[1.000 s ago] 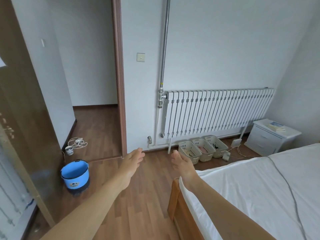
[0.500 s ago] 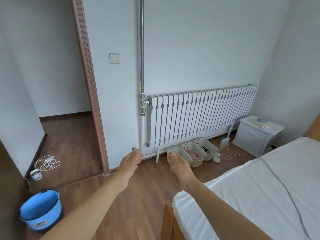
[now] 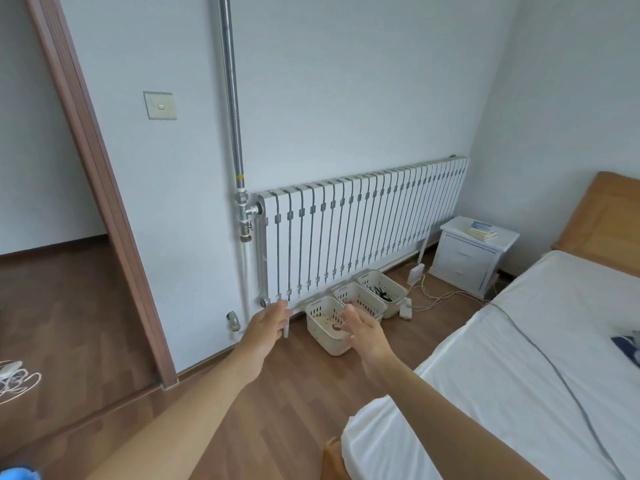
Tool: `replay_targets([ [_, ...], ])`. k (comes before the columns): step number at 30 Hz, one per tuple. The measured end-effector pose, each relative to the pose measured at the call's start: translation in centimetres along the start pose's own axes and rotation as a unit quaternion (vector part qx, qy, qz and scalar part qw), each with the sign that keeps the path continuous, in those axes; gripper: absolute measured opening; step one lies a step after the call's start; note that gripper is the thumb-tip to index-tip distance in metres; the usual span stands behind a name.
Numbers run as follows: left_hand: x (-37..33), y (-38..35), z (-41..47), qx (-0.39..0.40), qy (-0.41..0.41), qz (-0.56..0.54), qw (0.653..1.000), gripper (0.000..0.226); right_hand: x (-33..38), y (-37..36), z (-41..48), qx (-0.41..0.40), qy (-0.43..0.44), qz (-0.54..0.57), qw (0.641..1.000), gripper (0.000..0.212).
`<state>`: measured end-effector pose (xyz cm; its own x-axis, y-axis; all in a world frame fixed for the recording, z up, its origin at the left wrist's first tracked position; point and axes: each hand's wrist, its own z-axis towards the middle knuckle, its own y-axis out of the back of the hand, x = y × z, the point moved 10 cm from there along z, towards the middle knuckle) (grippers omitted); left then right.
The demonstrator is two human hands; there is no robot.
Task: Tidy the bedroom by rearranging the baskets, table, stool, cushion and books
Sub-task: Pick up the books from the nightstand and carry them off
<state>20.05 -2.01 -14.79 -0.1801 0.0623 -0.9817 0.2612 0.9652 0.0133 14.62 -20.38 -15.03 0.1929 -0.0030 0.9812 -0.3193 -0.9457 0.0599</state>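
Observation:
Three cream slotted baskets stand in a row on the wood floor under the radiator: the nearest basket (image 3: 323, 322), the middle basket (image 3: 362, 299) and the far basket (image 3: 382, 287) with dark items inside. A few books (image 3: 482, 231) lie on the white bedside table (image 3: 472, 256) in the corner. My left hand (image 3: 266, 327) and my right hand (image 3: 363, 332) are stretched out in front of me with straight fingers, holding nothing. In the picture my right hand overlaps the nearest basket's front edge; both hands are still above the floor and apart from the baskets.
A white radiator (image 3: 363, 230) and a metal pipe (image 3: 233, 133) run along the wall. The bed (image 3: 519, 375) with a white sheet fills the right. Cables and a white adapter (image 3: 415, 273) lie by the bedside table. The doorway's brown frame (image 3: 100, 188) stands left.
My view has swung right and moved closer to the baskets. The blue bucket has almost left the frame at the bottom left. Both hands stay stretched out and open.

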Motion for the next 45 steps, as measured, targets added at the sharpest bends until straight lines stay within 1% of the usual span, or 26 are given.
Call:
replay_targets([
  [2,-0.8,0.7,3.2,0.017,-0.008,0.015,1.0,0.045,0.3,-0.8,2.4,-0.022,-0.003,-0.003,1.0,0.046],
  [8,-3.9,2.8,12.9,0.081,-0.028,0.045,0.995,0.045,2.7,-3.7,9.3,-0.078,-0.001,0.01,0.997,0.046],
  [9,-4.3,3.0,14.1,0.092,-0.026,0.047,0.994,0.045,3.0,-4.3,10.2,-0.083,-0.003,0.012,0.996,0.052],
  [12,-5.3,3.7,17.9,0.123,-0.021,0.061,0.99,0.048,2.2,-5.0,14.6,-0.107,0.004,0.027,0.994,0.09],
  [13,-5.5,3.8,19.0,0.129,-0.021,0.064,0.989,0.048,2.6,-5.3,15.3,-0.106,0.003,0.025,0.994,0.091],
  [14,-5.7,3.9,19.9,0.133,-0.021,0.065,0.989,0.047,3.6,-5.8,15.4,-0.103,0.002,0.027,0.994,0.079],
  [16,-5.3,3.8,21.8,0.146,-0.013,0.069,0.987,0.046,4.7,-6.3,15.5,-0.121,-0.016,0.029,0.992,0.036],
  [17,-5.1,3.6,22.7,0.156,-0.01,0.069,0.985,0.045,4.7,-6.2,16.2,-0.131,-0.02,0.029,0.991,0.026],
  [20,-4.3,2.9,25.1,0.177,0.0,0.068,0.982,0.047,4.6,-6.2,18.2,-0.141,-0.024,0.018,0.99,0.028],
  [24,-4.2,1.6,28.0,0.194,0.006,0.07,0.978,0.047,4.4,-5.5,21.0,-0.143,-0.023,0.039,0.989,0.026],
  [31,-5.7,-3.2,37.1,0.232,-0.008,0.087,0.969,0.048,4.3,-2.0,29.8,-0.172,-0.023,0.031,0.984,0.028],
  [32,-6.0,-4.0,38.3,0.235,-0.007,0.09,0.968,0.048,4.5,-1.4,30.6,-0.177,-0.024,0.031,0.983,0.03],
  [34,-6.8,-6.4,41.1,0.246,-0.009,0.095,0.965,0.05,5.2,0.7,33.3,-0.191,-0.014,0.04,0.981,0.045],
  [35,-7.4,-7.7,42.3,0.253,-0.007,0.096,0.963,0.051,5.5,1.8,34.7,-0.198,-0.014,0.047,0.979,0.049],
  [36,-7.9,-8.8,43.5,0.259,-0.006,0.096,0.961,0.051,5.8,2.9,35.7,-0.207,-0.019,0.048,0.977,0.048],
  [37,-8.4,-10.2,44.8,0.267,-0.006,0.096,0.959,0.05,6.2,4.2,36.8,-0.216,-0.024,0.048,0.975,0.043],
  [39,-9.5,-12.9,47.0,0.281,-0.019,0.101,0.954,0.046,6.9,6.6,38.9,-0.219,-0.015,0.053,0.974,0.028],
  [40,-9.9,-14.1,48.0,0.286,-0.026,0.104,0.952,0.045,7.4,7.6,39.4,-0.224,-0.009,0.058,0.973,0.027],
  [42,-10.5,-16.9,49.6,0.299,-0.033,0.102,0.948,0.046,7.7,10.1,40.5,-0.247,-0.006,0.062,0.967,0.035],
  [45,-10.6,-20.2,51.1,0.312,-0.031,0.106,0.943,0.045,7.3,13.0,41.8,-0.271,-0.014,0.067,0.96,0.036],
])
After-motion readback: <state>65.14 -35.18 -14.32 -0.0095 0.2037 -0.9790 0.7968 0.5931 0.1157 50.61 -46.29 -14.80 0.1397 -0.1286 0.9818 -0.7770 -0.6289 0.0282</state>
